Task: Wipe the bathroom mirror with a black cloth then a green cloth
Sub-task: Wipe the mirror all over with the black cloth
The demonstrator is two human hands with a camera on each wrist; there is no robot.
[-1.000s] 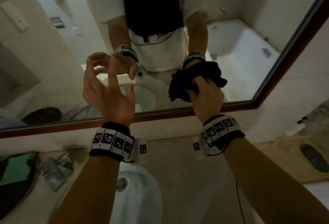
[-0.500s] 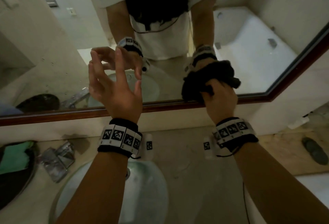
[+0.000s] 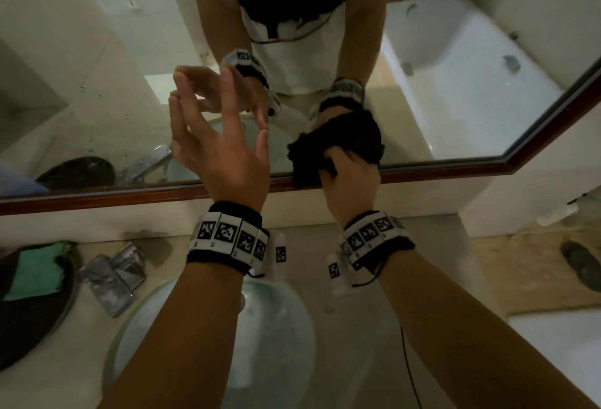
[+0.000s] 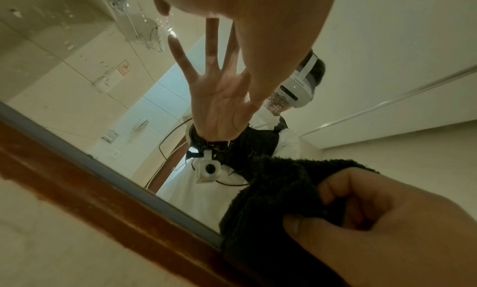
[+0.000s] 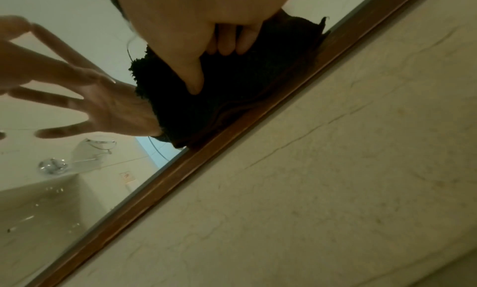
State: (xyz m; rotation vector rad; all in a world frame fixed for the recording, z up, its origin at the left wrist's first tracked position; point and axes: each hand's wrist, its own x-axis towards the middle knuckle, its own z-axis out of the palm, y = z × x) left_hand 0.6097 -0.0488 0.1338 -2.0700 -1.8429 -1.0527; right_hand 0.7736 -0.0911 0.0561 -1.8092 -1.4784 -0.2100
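Gripping the bunched black cloth, my right hand presses it against the mirror at its wooden frame. My left hand hovers, fingers spread. A green cloth lies in the dark bowl beside the sink.

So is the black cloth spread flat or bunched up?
Bunched: the fluffy black cloth is wadded in the right hand, against the mirror's lower edge.
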